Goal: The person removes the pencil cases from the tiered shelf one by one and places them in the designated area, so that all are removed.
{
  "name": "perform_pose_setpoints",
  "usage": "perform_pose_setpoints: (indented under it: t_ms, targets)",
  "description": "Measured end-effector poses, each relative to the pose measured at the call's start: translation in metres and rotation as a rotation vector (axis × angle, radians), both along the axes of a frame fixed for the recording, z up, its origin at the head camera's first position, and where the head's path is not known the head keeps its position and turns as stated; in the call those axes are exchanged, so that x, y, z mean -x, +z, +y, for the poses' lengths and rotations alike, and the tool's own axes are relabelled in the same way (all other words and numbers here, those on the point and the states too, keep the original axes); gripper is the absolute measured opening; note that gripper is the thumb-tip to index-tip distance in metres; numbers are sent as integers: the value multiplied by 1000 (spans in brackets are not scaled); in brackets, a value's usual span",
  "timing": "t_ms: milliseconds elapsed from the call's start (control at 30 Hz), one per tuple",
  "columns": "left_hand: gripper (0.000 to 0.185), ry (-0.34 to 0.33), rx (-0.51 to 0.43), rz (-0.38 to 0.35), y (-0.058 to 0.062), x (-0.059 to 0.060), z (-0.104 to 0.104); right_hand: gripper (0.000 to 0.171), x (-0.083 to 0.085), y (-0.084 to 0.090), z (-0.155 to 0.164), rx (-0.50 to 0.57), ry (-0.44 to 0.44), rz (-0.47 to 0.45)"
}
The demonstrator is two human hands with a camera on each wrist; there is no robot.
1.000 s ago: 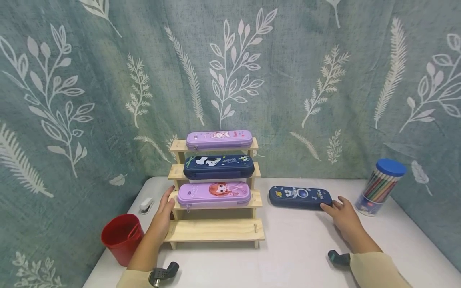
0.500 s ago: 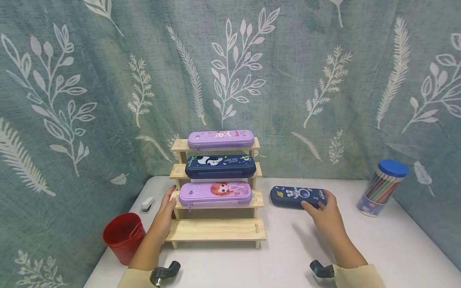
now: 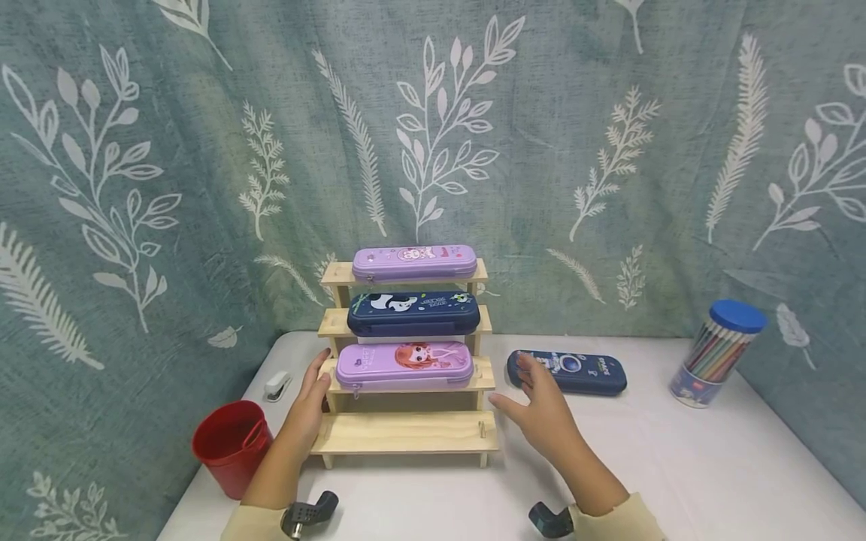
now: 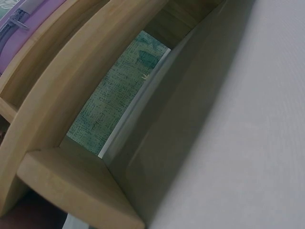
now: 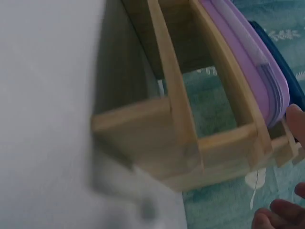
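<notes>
- Since the earlier frame the right hand (image 3: 541,413) has left the far end of the navy pencil case (image 3: 575,372) and come toward the wooden stand (image 3: 406,432). It now hovers with fingers spread and holds nothing, just in front of the case's left end.
- The left hand (image 3: 307,406) rests flat and relaxed against the stand's left side, as before.
- The navy case lies flat toward the tabletop's (image 3: 609,466) back edge, right of the stand. It looks like a light, stiff shell with a smooth lid, so a span across its long sides near the middle should hold best.
- The stand's lowest step is bare, and three cases fill the upper steps.
</notes>
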State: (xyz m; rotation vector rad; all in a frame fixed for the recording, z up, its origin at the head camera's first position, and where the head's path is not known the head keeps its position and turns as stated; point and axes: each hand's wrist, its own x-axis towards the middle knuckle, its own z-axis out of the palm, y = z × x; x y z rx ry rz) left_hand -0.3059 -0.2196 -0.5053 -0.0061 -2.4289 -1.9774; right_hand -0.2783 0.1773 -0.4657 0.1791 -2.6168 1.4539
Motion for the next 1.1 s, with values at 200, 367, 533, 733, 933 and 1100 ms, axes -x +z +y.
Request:
perform_pose_setpoints:
  t_ms: [200, 367, 533, 733, 933, 1100]
  targets:
    - [55, -1, -13, 10, 0, 1, 1, 94, 0, 8, -30, -35, 7, 65]
    - [55, -10, -30, 21, -1, 2, 1, 95, 1, 9, -50, -60, -29, 89]
    - [55, -8, -21, 20, 0, -1, 1, 96, 4, 10, -64, -95, -52, 139]
    - [55, 4, -10, 16, -1, -1, 0, 100, 11, 17, -76, -126, -27, 164]
    - [55, -2, -8, 21, -3, -1, -1, 105, 16, 18, -82, -168, -32, 121]
    - [54, -13, -19, 37, -1, 0, -2, 107, 19, 15, -82, -185, -41, 115]
